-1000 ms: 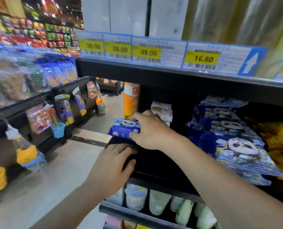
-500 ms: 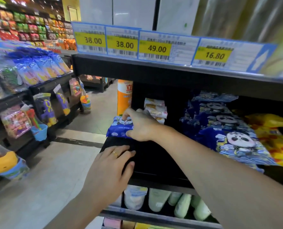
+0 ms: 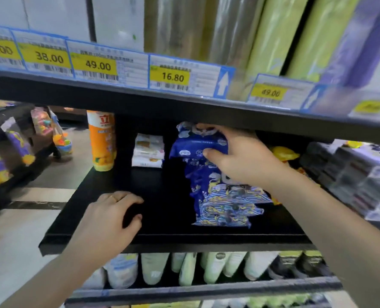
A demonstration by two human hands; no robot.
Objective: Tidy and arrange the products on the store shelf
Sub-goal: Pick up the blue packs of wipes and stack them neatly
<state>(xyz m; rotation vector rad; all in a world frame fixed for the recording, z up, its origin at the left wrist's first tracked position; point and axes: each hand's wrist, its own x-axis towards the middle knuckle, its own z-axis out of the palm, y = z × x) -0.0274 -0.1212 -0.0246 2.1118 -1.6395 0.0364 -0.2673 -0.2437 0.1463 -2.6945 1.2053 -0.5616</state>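
On the black shelf (image 3: 166, 218), right hand (image 3: 240, 156) grips a blue packet (image 3: 195, 145) above the stack of blue packets (image 3: 224, 201); left hand (image 3: 109, 218) rests on the shelf board, fingers loosely curled, holding nothing

You have one view only, from the camera on your head: it looks forward and slightly down, close up to the black shelf (image 3: 169, 234), with the price-tag rail (image 3: 109, 67) just above and the aisle floor (image 3: 18, 236) at left.
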